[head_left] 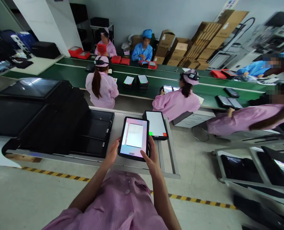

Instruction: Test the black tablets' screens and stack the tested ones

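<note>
A black-framed tablet (133,137) with a lit pink and blue screen is held between my two hands, its screen facing up at me. My left hand (112,152) grips its left edge, fingers partly hidden beneath. On the right edge, my right hand (152,154) is closed around the tablet, with the thumb over the lower right corner of the screen. Just beyond and to the right lies a second tablet (155,123) with a white screen bearing a green and a red mark, on top of a stack on the grey cart (118,116).
Black trays (96,131) fill the cart's left part. Several people in pink or blue work along the green conveyor table (77,72), where tablet stacks (142,82) stand. Cardboard boxes (206,41) lean at the back wall. Another cart (242,169) stands at right.
</note>
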`<state>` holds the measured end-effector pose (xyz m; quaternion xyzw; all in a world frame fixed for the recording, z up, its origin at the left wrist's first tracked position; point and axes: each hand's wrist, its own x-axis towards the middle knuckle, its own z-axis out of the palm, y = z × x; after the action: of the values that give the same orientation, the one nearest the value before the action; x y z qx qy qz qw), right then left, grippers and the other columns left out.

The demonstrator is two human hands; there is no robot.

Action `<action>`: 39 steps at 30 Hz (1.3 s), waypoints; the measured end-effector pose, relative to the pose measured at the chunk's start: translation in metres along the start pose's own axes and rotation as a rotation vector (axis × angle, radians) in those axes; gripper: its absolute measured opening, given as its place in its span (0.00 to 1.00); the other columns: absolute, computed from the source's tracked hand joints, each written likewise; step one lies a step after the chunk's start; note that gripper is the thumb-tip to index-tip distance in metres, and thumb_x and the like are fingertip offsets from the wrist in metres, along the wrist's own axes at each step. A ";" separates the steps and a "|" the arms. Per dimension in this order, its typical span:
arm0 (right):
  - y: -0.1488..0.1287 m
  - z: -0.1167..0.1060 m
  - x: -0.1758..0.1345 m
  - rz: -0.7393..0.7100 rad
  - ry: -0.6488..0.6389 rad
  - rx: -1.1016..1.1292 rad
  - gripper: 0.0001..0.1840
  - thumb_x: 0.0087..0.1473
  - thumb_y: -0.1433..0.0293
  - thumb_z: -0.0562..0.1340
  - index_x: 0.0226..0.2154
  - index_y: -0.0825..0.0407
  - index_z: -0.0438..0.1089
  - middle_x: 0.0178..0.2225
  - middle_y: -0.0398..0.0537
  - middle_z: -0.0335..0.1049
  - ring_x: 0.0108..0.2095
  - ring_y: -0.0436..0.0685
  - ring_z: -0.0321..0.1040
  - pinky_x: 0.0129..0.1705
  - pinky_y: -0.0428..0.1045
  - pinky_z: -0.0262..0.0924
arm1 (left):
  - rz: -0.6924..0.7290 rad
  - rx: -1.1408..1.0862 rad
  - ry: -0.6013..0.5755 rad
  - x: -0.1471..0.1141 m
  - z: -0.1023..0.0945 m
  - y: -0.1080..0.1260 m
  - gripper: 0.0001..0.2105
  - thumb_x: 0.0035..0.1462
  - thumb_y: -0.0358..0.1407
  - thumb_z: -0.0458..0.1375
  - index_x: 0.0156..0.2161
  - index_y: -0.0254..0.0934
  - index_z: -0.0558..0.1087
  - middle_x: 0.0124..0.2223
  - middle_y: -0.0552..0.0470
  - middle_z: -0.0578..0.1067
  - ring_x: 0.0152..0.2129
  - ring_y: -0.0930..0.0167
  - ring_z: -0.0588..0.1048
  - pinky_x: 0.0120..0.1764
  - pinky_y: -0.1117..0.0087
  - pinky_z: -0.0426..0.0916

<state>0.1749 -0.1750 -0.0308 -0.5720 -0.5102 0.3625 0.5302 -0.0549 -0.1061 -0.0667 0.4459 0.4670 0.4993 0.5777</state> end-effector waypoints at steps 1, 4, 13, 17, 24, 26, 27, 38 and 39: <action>0.001 0.000 0.000 -0.007 0.003 -0.003 0.49 0.65 0.51 0.68 0.79 0.35 0.46 0.81 0.45 0.46 0.79 0.68 0.46 0.78 0.70 0.50 | -0.007 0.008 -0.005 0.001 0.000 0.002 0.38 0.61 0.68 0.58 0.56 0.37 0.83 0.60 0.41 0.83 0.64 0.51 0.75 0.68 0.49 0.67; 0.004 0.002 0.003 -0.006 0.041 0.028 0.45 0.67 0.51 0.66 0.78 0.35 0.49 0.80 0.46 0.48 0.78 0.68 0.50 0.77 0.70 0.52 | -0.005 0.050 -0.012 0.008 -0.002 0.008 0.31 0.60 0.63 0.62 0.51 0.38 0.85 0.60 0.44 0.83 0.64 0.52 0.75 0.70 0.50 0.64; 0.008 0.004 0.009 0.004 0.103 0.066 0.39 0.69 0.53 0.64 0.76 0.39 0.56 0.76 0.53 0.57 0.74 0.68 0.60 0.74 0.69 0.58 | 0.010 0.095 0.005 0.038 0.008 0.015 0.18 0.60 0.47 0.64 0.50 0.40 0.86 0.61 0.46 0.82 0.63 0.53 0.76 0.69 0.51 0.66; 0.010 0.004 0.008 0.004 0.097 0.074 0.39 0.69 0.53 0.64 0.76 0.40 0.55 0.76 0.54 0.57 0.74 0.67 0.59 0.74 0.68 0.59 | 0.018 0.146 0.022 0.038 0.011 0.018 0.20 0.58 0.45 0.67 0.53 0.39 0.85 0.63 0.43 0.81 0.63 0.51 0.76 0.64 0.52 0.70; 0.012 0.004 0.007 0.022 0.107 0.105 0.38 0.69 0.53 0.64 0.76 0.40 0.57 0.76 0.53 0.57 0.74 0.68 0.59 0.75 0.68 0.58 | 0.037 0.188 -0.023 0.035 0.009 0.018 0.20 0.64 0.46 0.62 0.55 0.39 0.84 0.65 0.44 0.79 0.64 0.54 0.74 0.67 0.57 0.67; 0.012 0.005 0.008 0.029 0.117 0.130 0.38 0.69 0.53 0.64 0.75 0.40 0.58 0.76 0.52 0.58 0.74 0.68 0.59 0.75 0.67 0.58 | 0.038 0.193 -0.045 0.035 0.008 0.017 0.21 0.67 0.46 0.59 0.56 0.39 0.83 0.65 0.45 0.79 0.65 0.56 0.74 0.69 0.58 0.64; 0.012 0.005 0.008 0.031 0.122 0.141 0.38 0.68 0.52 0.65 0.75 0.40 0.58 0.76 0.52 0.59 0.74 0.68 0.59 0.75 0.67 0.58 | 0.039 0.192 -0.053 0.034 0.007 0.016 0.21 0.68 0.46 0.58 0.57 0.39 0.82 0.65 0.45 0.79 0.66 0.57 0.73 0.69 0.59 0.63; 0.014 0.003 0.014 0.045 0.183 0.114 0.34 0.68 0.53 0.65 0.72 0.41 0.65 0.75 0.49 0.61 0.76 0.67 0.56 0.78 0.69 0.50 | 0.022 0.209 0.017 0.048 0.009 0.017 0.20 0.71 0.47 0.54 0.55 0.37 0.81 0.62 0.44 0.81 0.63 0.60 0.75 0.69 0.61 0.63; 0.014 0.003 0.016 0.051 0.187 0.111 0.34 0.68 0.52 0.65 0.72 0.41 0.65 0.75 0.48 0.61 0.77 0.66 0.55 0.79 0.69 0.48 | 0.021 0.238 0.022 0.052 0.010 0.020 0.20 0.72 0.46 0.53 0.55 0.37 0.81 0.62 0.44 0.81 0.62 0.61 0.76 0.68 0.62 0.64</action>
<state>0.1780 -0.1572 -0.0431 -0.5859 -0.4228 0.3487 0.5969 -0.0445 -0.0531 -0.0501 0.5105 0.5246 0.4514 0.5103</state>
